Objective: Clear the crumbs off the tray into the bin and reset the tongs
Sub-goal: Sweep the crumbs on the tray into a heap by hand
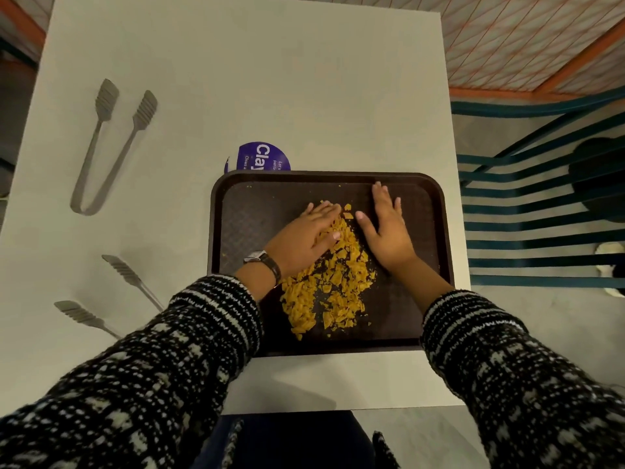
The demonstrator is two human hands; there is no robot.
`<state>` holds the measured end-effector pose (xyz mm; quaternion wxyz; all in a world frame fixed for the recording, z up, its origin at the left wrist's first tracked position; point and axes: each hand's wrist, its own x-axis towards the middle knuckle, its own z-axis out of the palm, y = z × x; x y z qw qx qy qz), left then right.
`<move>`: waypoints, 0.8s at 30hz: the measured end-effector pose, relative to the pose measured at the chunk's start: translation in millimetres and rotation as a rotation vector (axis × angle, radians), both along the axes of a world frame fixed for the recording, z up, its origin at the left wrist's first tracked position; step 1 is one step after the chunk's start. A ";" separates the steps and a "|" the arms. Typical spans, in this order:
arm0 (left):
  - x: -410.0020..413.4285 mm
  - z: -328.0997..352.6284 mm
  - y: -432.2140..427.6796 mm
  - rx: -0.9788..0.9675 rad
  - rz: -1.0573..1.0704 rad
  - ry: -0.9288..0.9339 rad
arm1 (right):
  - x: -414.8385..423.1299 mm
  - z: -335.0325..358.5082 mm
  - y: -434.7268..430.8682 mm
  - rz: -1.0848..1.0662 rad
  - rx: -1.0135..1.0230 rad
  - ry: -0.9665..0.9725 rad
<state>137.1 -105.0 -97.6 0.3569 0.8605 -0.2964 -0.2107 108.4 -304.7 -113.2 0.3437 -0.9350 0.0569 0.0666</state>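
Sleeves (209, 333): black-and-white knit
Hands: left hand (301, 236) and right hand (387, 228) flat, fingers spread, grasping nothing
Crumbs (333, 282): yellow, between hands on tray (236, 231)
Tongs (108, 147): on bench (270, 79), far left

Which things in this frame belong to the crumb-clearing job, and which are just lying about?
Job: tray, crumbs, far tongs, near tongs, left hand, right hand.
Lying about: purple sticker, teal chair, wristwatch.

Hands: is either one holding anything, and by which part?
Nothing held. Left hand and right hand lie flat, open, on the tray beside the crumbs.
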 end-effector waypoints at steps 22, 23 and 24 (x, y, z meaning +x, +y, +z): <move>-61.1 -5.2 9.7 0.033 0.327 0.062 | 11.4 5.7 51.8 0.269 0.155 0.035; -63.0 -2.6 6.9 -0.025 0.287 0.081 | 7.3 7.2 55.8 0.294 0.200 0.060; -63.6 -0.2 6.7 -0.069 0.275 0.089 | 2.9 8.5 58.4 0.306 0.243 0.090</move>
